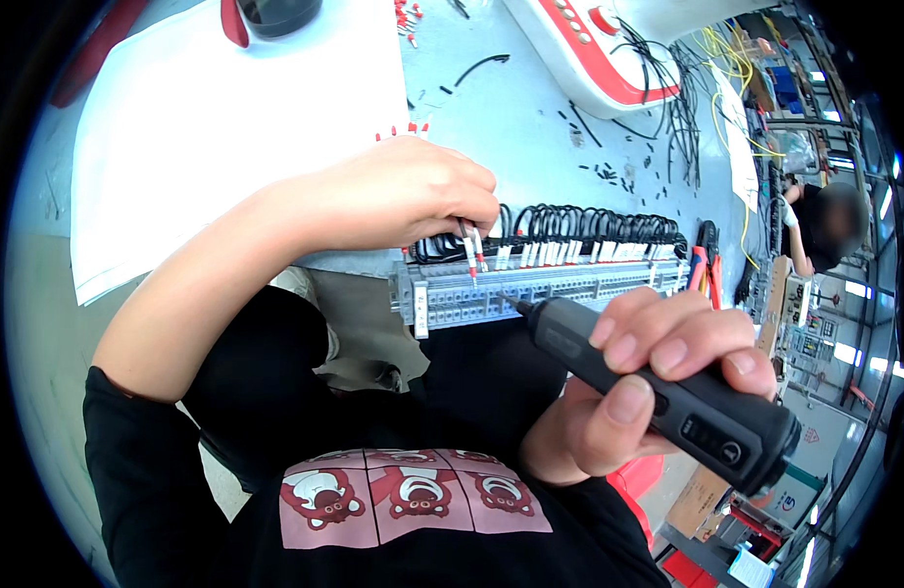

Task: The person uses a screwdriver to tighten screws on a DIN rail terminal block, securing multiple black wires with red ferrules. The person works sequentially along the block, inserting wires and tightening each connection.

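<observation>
"What's the left hand [437, 191] doing?"
"Pinching red-tipped wires [471, 255] at the terminal strip [579, 288], which lies between the hands; wire-seating, apparently. The end label [420, 310] below that hand is too small to read."
"Right hand [667, 358]?"
"Wrapped around a dark electric screwdriver [574, 333], markings unclear. Next calls for aligning its tip, I'd judge."

Loose wires [683, 122] and terminal blocks [560, 286] show a workshop.
</observation>
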